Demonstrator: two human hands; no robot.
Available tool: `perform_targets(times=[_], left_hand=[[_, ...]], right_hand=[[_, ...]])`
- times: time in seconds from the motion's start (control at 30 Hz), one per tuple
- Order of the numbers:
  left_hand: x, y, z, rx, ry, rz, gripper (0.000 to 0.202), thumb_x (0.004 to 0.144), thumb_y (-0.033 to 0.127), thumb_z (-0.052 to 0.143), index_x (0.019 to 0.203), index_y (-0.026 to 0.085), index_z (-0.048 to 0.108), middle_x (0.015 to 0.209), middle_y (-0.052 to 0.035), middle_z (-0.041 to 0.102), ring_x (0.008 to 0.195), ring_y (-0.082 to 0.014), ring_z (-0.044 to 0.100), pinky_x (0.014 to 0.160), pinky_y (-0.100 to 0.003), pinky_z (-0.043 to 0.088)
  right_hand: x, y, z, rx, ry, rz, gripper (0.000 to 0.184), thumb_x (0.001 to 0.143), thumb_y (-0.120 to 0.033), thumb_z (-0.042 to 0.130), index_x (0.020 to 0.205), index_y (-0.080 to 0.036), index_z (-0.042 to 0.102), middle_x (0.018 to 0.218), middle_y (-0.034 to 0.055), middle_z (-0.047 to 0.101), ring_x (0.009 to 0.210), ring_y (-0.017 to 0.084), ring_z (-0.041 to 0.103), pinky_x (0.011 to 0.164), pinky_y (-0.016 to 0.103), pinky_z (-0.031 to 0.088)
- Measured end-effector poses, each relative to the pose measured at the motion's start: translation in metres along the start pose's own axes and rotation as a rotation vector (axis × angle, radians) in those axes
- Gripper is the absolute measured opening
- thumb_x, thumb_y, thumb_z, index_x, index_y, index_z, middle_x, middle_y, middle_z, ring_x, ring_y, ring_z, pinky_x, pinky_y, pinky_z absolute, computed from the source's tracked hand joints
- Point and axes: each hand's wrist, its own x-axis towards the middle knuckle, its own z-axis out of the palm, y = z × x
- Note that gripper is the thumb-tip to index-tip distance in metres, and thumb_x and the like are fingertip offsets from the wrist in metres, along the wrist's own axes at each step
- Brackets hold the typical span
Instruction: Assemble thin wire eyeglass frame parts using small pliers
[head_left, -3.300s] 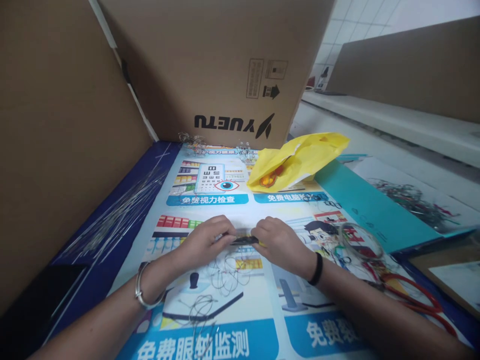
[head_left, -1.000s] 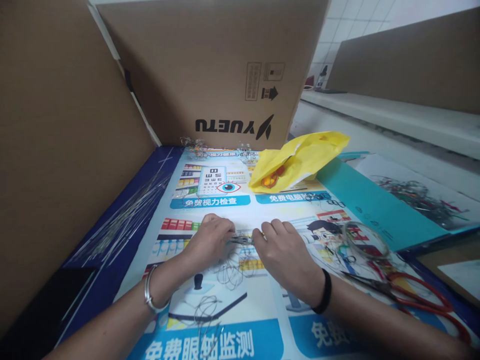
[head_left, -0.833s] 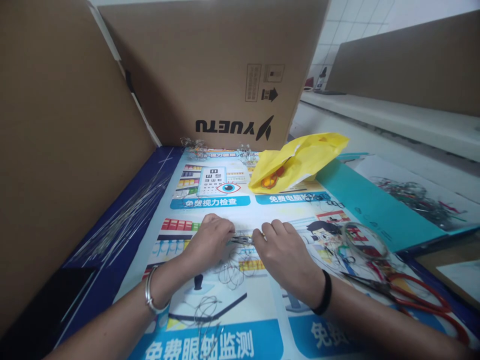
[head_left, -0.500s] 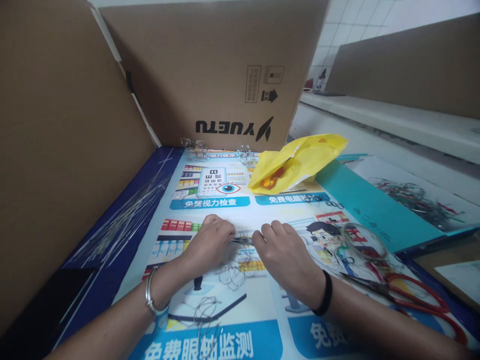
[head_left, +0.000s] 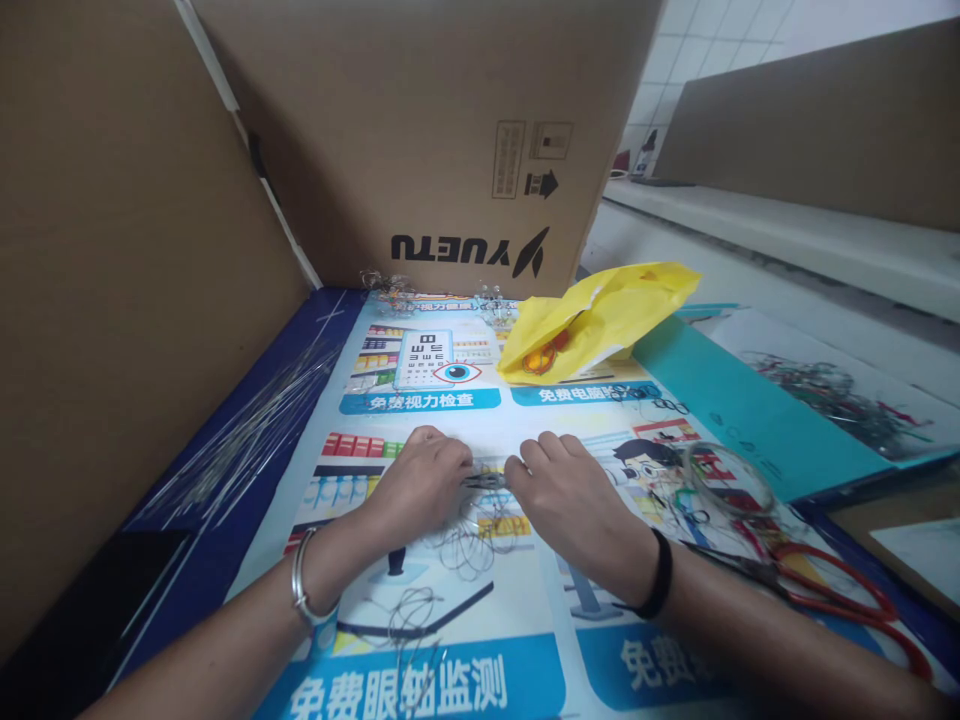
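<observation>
My left hand (head_left: 420,485), with a silver bangle at the wrist, is closed in a pinch on one end of a short bundle of thin wire (head_left: 487,482). From the other side, my right hand (head_left: 574,510), a black band on its wrist, pinches the opposite end with curled fingers. The bundle spans the small gap between both hands, just above the printed poster sheet (head_left: 517,600); its exact form is too fine to make out. Loose wire loops (head_left: 472,545) lie under the hands. Another loop tangle (head_left: 412,610) sits nearer to me.
Red-handled scissors (head_left: 832,590) and a wire coil (head_left: 731,480) lie at right. Behind are crumpled yellow paper (head_left: 615,315) and cardboard (head_left: 360,130). Straight wires (head_left: 240,430) lie left, near a flat black object (head_left: 112,590). A turquoise folder (head_left: 757,420) borders tangled wire pieces (head_left: 832,400).
Both hands keep their pinch on the wire bundle, almost in the same place. The right hand has risen very slightly, and the camera view has shifted a little.
</observation>
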Motion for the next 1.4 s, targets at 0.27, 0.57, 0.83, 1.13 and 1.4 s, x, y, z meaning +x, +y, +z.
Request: perform_targets(times=[0.27, 0.57, 0.83, 1.13, 1.4], left_hand=[[-0.0029, -0.0033, 0.0021, -0.073, 0.008, -0.016, 0.016, 0.088, 0.011, 0.039, 0.08, 0.016, 0.052, 0.073, -0.0036, 0.057, 0.075, -0.0186, 0.049, 0.071, -0.035, 0.041], [-0.0022, 0.0003, -0.0005, -0.044, -0.023, 0.02, 0.011, 0.084, 0.011, 0.044, 0.077, 0.016, 0.051, 0.072, -0.0041, 0.056, 0.074, -0.019, 0.049, 0.069, -0.033, 0.041], [-0.0022, -0.0005, -0.0018, -0.076, -0.006, 0.043, 0.012, 0.085, 0.013, 0.042, 0.078, 0.016, 0.052, 0.073, -0.0044, 0.056, 0.073, -0.0184, 0.049, 0.069, -0.033, 0.041], [-0.003, -0.002, -0.0018, -0.119, 0.008, 0.011, 0.012, 0.087, 0.013, 0.043, 0.08, 0.017, 0.052, 0.073, -0.0041, 0.057, 0.074, -0.0187, 0.049, 0.068, -0.033, 0.041], [0.0004, -0.0021, -0.0023, -0.161, 0.038, 0.031, 0.012, 0.085, 0.01, 0.044, 0.079, 0.017, 0.052, 0.08, -0.003, 0.059, 0.08, -0.0172, 0.05, 0.078, -0.035, 0.038]], right_hand=[[-0.0007, 0.0024, -0.0008, -0.009, 0.025, -0.024, 0.007, 0.082, -0.012, 0.052, 0.078, -0.018, 0.054, 0.076, 0.0052, 0.054, 0.072, 0.021, 0.041, 0.062, 0.032, 0.022], [0.0005, 0.0073, 0.0043, 0.132, -0.037, 0.011, 0.012, 0.084, -0.024, 0.056, 0.073, -0.019, 0.058, 0.073, 0.0039, 0.055, 0.073, 0.019, 0.043, 0.063, 0.031, 0.021], [0.0009, 0.0084, 0.0046, 0.169, -0.088, 0.041, 0.014, 0.083, -0.031, 0.058, 0.075, -0.019, 0.06, 0.076, 0.0041, 0.057, 0.074, 0.019, 0.046, 0.064, 0.031, 0.024], [0.0007, 0.0088, 0.0029, 0.175, -0.099, 0.063, 0.015, 0.083, -0.033, 0.058, 0.077, -0.02, 0.06, 0.075, 0.003, 0.058, 0.072, 0.018, 0.048, 0.063, 0.029, 0.025], [-0.001, 0.0046, 0.0009, 0.074, -0.044, 0.048, 0.009, 0.083, -0.023, 0.056, 0.076, -0.019, 0.058, 0.077, 0.0055, 0.056, 0.075, 0.021, 0.044, 0.063, 0.032, 0.023]])
